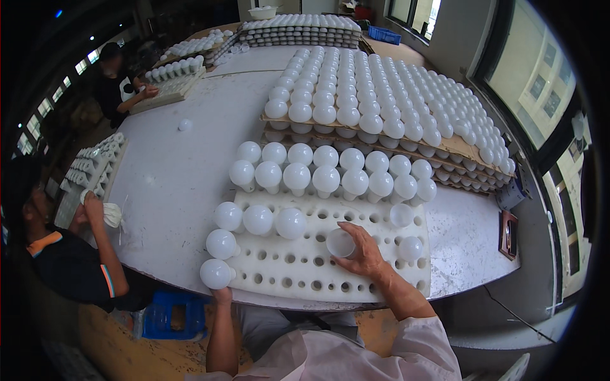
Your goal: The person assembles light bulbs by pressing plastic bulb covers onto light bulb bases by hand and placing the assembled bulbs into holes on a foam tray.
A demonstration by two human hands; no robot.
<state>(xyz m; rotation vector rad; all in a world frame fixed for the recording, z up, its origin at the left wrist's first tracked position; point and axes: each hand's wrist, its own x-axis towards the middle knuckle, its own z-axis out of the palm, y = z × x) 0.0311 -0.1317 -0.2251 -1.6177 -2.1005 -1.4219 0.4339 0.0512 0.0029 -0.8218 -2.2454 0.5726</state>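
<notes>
A white foam tray [305,267] with rows of holes lies before me on the table. My right hand [363,254] curls its thumb and fingers round a translucent white bulb cover [341,243], its open rim facing up, over the tray's middle. My left hand [222,294] is at the tray's near left corner, just below a white light bulb [216,274]; its fingers are hidden, so I cannot tell whether it grips the bulb. Several bulbs [257,220] stand in the left and far rows. Two more covers, one open-topped [401,215] and one rounded [410,247], sit at the right.
Stacked layers of bulbs on cardboard [381,136] fill the far right; another stack [298,30] stands at the back. A lone bulb cover [185,125] lies on the table [171,190]. Two people [70,263] work along the left. Below is a blue crate [173,315].
</notes>
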